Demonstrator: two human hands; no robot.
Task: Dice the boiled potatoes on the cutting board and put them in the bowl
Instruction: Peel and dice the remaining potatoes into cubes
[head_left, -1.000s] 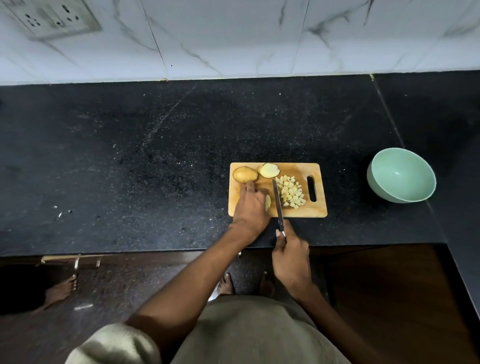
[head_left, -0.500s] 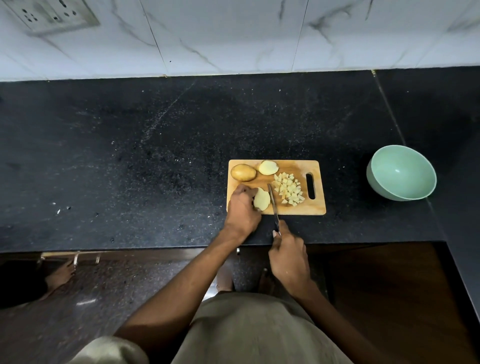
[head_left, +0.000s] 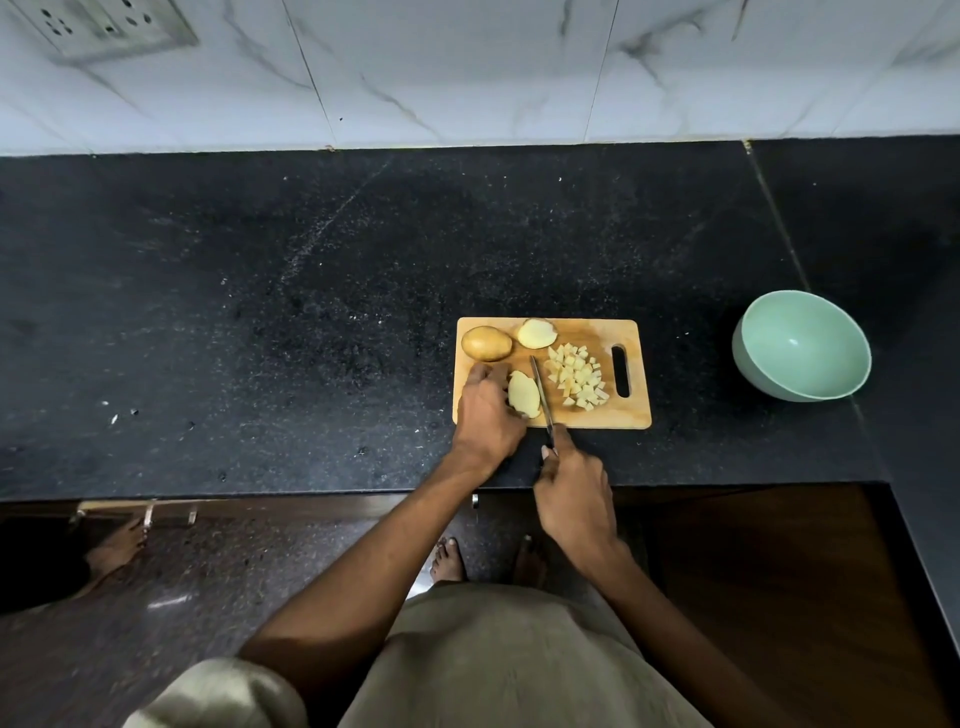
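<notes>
left hand (head_left: 488, 410): slid back | potato half (head_left: 523, 395): now uncovered, cut face up | knife (head_left: 541, 392): just beside it

We find no readable text, label, brand, number or sign anywhere in this view. The socket plate (head_left: 111, 26) on the wall shows only holes and switches, no lettering we can make out. The cutting board (head_left: 636, 415), the bowl (head_left: 802, 345) and the knife (head_left: 540, 392) carry no print we can see. The worktop (head_left: 260, 312) and the wall tiles (head_left: 467, 73) show only speckle and veining.
</notes>
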